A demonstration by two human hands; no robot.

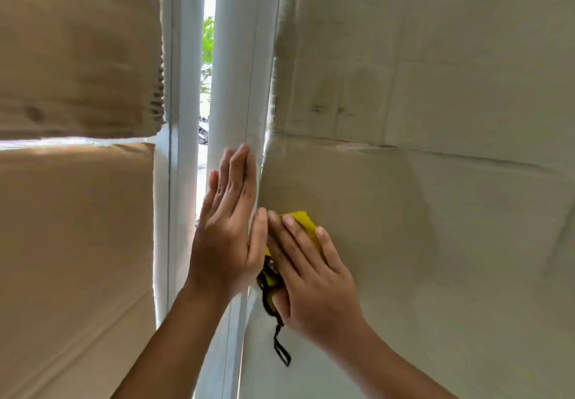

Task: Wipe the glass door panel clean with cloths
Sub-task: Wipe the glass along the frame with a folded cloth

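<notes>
The glass door panel (420,227), backed by creased brown cardboard that shows through it, fills the area to the right of the upright white door frame (236,72). A folded yellow cloth with black edging (306,223) is pressed against the glass just right of that frame, about midway up the visible stretch. A thin black loop (281,350) hangs from the cloth's lower end.

The right hand (308,277) lies on the cloth. Its grip is not closed round it: the fingers are straight and spread, pushing the cloth onto the pane. The left hand (227,230) rests flat on the frame itself, fingers straight and together, holding nothing.

Left of the frame is a narrow gap with green leaves (208,44) beyond it, and farther left another cardboard-backed pane (77,227).

The wiping looks to be under way at the panel's frame-side edge. The glass well to the right of the frame looks dull and hazy, but no boundary between wiped and unwiped glass shows, so I cannot tell how much is done. Most of the panel probably still needs a pass. Only one cloth is in view.
</notes>
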